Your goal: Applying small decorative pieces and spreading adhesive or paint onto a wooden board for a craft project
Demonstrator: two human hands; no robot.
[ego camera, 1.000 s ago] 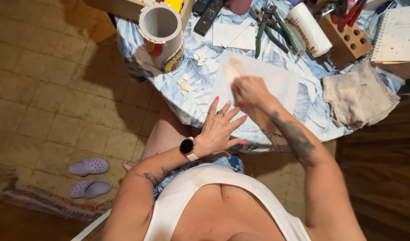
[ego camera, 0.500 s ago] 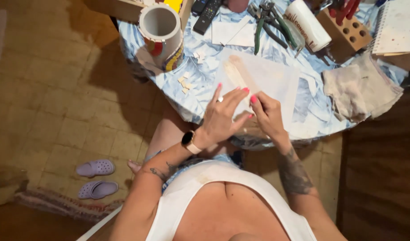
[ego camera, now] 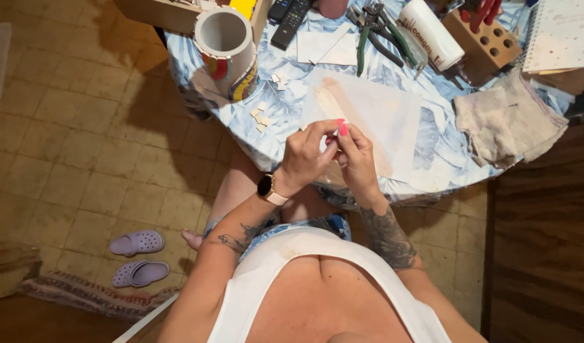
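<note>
- Both hands raised together over the near edge of the table [ego camera: 279,121], left hand [ego camera: 304,155] at 9 o'clock of the right hand [ego camera: 356,162], fingertips meeting.
- Left hand narrowed to a pinch, right hand likewise; something small and pale caught between the fingertips, too small and too hidden to name for certain, probably one of the small tile pieces [ego camera: 261,116].
- Held just above the white sheet [ego camera: 393,121], at about 7 o'clock of the pale strip [ego camera: 333,105] lying on it.
- More loose pieces scattered at 10 o'clock of the hands, just beside the mosaic-covered cylinder [ego camera: 225,47].
- To do this well, by judgement: keep the pinch light and at the edges, so the face of the piece stays clean and in sight.
- Rest wrists or forearms against the table edge for steadiness.
- Turn the piece with the left fingertips while the right ones brace, never both letting go at once.
- Work low over the sheet, so a dropped piece lands there and not on the floor.
- Keep pliers [ego camera: 374,28] at 1 o'clock and the rag [ego camera: 508,121] at 3 o'clock within reach, clear of the elbows.
</note>
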